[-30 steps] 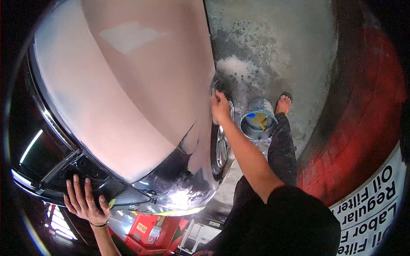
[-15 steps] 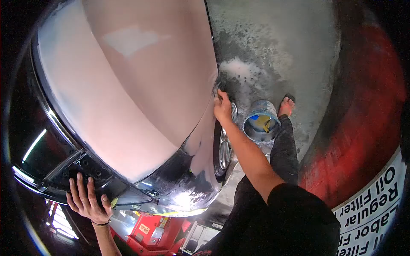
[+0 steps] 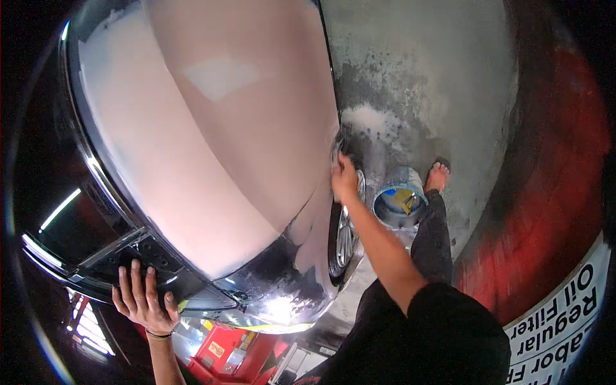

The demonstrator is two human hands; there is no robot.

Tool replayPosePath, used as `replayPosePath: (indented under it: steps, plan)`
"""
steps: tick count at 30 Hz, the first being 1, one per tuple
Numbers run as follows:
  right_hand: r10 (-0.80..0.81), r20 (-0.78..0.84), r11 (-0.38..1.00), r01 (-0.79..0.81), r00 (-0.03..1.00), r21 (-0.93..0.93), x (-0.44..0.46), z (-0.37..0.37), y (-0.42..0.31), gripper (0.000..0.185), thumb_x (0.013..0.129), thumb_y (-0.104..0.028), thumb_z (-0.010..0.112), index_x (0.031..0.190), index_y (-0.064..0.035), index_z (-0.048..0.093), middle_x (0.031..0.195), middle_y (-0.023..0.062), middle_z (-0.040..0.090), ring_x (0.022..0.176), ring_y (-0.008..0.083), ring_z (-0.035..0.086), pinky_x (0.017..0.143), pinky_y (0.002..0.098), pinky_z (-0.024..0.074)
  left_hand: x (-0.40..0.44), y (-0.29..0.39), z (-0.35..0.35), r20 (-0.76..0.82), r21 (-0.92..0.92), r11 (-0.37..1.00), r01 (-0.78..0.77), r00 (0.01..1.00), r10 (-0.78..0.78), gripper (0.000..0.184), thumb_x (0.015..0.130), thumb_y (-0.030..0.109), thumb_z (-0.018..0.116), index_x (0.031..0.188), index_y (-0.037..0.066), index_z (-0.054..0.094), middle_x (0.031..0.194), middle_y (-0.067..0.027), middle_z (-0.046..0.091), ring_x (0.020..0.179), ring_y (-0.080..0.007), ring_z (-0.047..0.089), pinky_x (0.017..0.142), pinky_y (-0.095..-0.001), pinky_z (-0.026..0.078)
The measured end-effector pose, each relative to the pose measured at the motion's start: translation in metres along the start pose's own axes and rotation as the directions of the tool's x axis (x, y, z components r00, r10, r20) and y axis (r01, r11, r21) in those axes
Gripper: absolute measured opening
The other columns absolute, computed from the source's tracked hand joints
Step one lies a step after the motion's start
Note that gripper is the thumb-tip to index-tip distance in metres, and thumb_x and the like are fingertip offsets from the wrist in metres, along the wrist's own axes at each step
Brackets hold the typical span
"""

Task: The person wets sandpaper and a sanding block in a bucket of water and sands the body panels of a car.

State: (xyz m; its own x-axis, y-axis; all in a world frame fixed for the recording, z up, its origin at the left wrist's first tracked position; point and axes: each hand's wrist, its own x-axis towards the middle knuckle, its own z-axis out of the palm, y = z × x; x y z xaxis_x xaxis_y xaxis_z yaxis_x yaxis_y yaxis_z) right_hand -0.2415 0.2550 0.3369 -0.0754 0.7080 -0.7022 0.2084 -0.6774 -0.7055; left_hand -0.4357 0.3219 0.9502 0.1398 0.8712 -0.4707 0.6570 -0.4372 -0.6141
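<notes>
A car body panel point(image 3: 256, 122) with pinkish, dull primer fills the left and middle of the view. My left hand point(image 3: 146, 301) lies with spread fingers on the car's black trim, near the lower left. At the panel's right edge, just above the wheel point(image 3: 345, 237), my right hand point(image 3: 345, 179) is closed against the bodywork. Whatever it may hold is hidden behind the fingers. Close to the right forearm stands a bucket point(image 3: 385, 215) with blue and yellow things inside.
My foot point(image 3: 438, 176) is on the wet grey floor point(image 3: 462, 83) beside the bucket. A red and black wall point(image 3: 539, 192) curves along the right, with a lettered sign point(image 3: 564, 314) below. Red equipment point(image 3: 228, 353) stands behind the car at the bottom.
The whole view has shifted, so the car, bucket and both hands appear lower and further right. My left hand stays on the trim, and my right hand stays at the panel edge above the wheel.
</notes>
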Motion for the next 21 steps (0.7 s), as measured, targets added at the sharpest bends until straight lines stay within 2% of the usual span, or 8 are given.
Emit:
replayPosePath:
  steps: [2,3,5,9,11,16,17,21]
  plan:
    - [-0.09,-0.002,0.993,0.09,0.996,0.07,-0.066,-0.015,-0.019,0.047,0.11,-0.016,0.065,0.155,-0.0035,0.058,0.146,0.0228,0.067,0.133,0.035,0.067,0.113,0.0423,0.0521,-0.003,0.0,-0.002,0.016,-0.001,1.0,-0.002,1.0,0.002,0.058,0.113,0.041,0.04,0.152,0.007,0.065,0.163,-0.0181,0.06,0.154,-0.043,0.051,0.129,-0.058,0.025]
    - [0.002,0.067,0.998,-0.006,0.998,0.064,-0.094,-0.031,-0.047,0.046,0.11,-0.016,0.065,0.154,-0.0028,0.059,0.143,0.0231,0.067,0.134,0.0332,0.066,0.113,0.0418,0.0515,-0.005,0.0,-0.001,0.024,-0.001,1.0,0.001,1.0,-0.001,0.058,0.113,0.042,0.039,0.151,0.007,0.065,0.163,-0.0179,0.06,0.155,-0.0425,0.05,0.129,-0.0578,0.025]
    - [-0.066,-0.001,0.995,0.066,0.998,0.071,-0.107,-0.032,-0.058,0.044,0.107,-0.016,0.067,0.148,-0.0011,0.063,0.14,0.0243,0.068,0.131,0.0397,0.066,0.114,0.0471,0.0517,-0.004,0.0,-0.003,0.025,0.001,1.0,-0.001,1.0,0.001,0.059,0.114,0.043,0.038,0.151,0.007,0.066,0.163,-0.0179,0.06,0.155,-0.0422,0.05,0.129,-0.0576,0.024]
    - [-0.067,-0.051,0.997,0.069,0.996,0.036,-0.025,-0.013,-0.026,0.039,0.103,-0.017,0.071,0.139,-0.0009,0.068,0.136,0.0268,0.071,0.129,0.0432,0.067,0.111,0.0485,0.0531,-0.003,0.001,-0.001,0.015,0.004,1.0,-0.002,1.0,0.002,0.059,0.114,0.044,0.037,0.151,0.007,0.066,0.162,-0.0179,0.06,0.155,-0.0418,0.05,0.13,-0.0576,0.024]
    - [0.143,0.017,0.988,-0.144,0.99,0.054,0.026,-0.008,-0.018,0.039,0.105,-0.019,0.069,0.138,0.001,0.067,0.128,0.0269,0.075,0.12,0.0446,0.071,0.107,0.0484,0.0549,-0.005,0.001,0.0,0.017,-0.006,1.0,0.003,1.0,-0.002,0.059,0.114,0.044,0.037,0.15,0.007,0.067,0.162,-0.0179,0.06,0.155,-0.0417,0.05,0.13,-0.0576,0.024]
    - [0.132,-0.025,0.988,-0.129,0.991,0.08,-0.04,-0.002,-0.031,0.043,0.108,-0.024,0.066,0.143,-0.0003,0.064,0.131,0.0288,0.072,0.124,0.0463,0.068,0.106,0.0503,0.0536,-0.004,0.002,-0.001,-0.014,-0.038,0.999,0.033,0.999,-0.033,0.057,0.114,0.045,0.039,0.145,0.01,0.071,0.158,-0.018,0.064,0.151,-0.0421,0.055,0.13,-0.0573,0.024]
    - [0.001,-0.058,1.0,0.0,0.998,0.01,-0.077,-0.014,-0.052,0.045,0.108,-0.025,0.066,0.147,-0.0032,0.063,0.131,0.028,0.07,0.123,0.0459,0.067,0.106,0.0507,0.053,-0.004,0.002,0.0,-0.022,-0.042,0.999,0.032,0.999,-0.033,0.056,0.114,0.045,0.039,0.144,0.01,0.072,0.158,-0.018,0.064,0.15,-0.0416,0.055,0.13,-0.0569,0.024]
    - [0.102,-0.004,0.995,-0.102,0.995,-0.006,-0.127,-0.031,-0.083,0.046,0.108,-0.026,0.069,0.147,-0.0021,0.064,0.136,0.0216,0.069,0.125,0.0326,0.068,0.104,0.0427,0.0537,-0.006,0.001,0.002,-0.026,-0.066,0.997,0.037,0.999,-0.039,0.056,0.114,0.046,0.04,0.144,0.011,0.071,0.159,-0.0178,0.064,0.151,-0.0413,0.055,0.13,-0.0568,0.024]
